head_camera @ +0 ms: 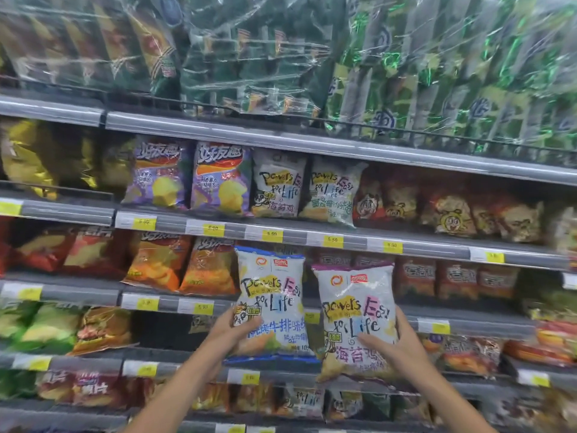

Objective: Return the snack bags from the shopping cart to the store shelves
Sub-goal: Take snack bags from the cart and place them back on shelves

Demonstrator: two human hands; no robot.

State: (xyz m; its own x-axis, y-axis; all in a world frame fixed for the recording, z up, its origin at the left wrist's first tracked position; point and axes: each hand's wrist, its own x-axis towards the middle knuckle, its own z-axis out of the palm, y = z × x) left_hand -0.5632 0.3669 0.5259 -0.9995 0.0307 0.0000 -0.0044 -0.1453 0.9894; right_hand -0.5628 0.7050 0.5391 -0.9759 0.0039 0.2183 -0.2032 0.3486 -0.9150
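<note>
I hold two white snack bags upright in front of the shelves. My left hand (232, 331) grips the lower left corner of the blue-trimmed bag (271, 292). My right hand (396, 345) grips the lower right side of the purple-trimmed bag (356, 307). Both bags hang in the air just in front of a shelf rail (468, 323), side by side and slightly apart. Two similar white bags (278, 182) (331, 189) stand on a higher shelf, straight above. The shopping cart is out of view.
Several shelf levels (343, 242) with yellow price tags fill the view. Purple chip bags (218, 179) and orange chip bags (187, 264) stand to the left, red and brown packs (449, 210) to the right. Plastic-wrapped bulk packs (281, 57) sit on the top level.
</note>
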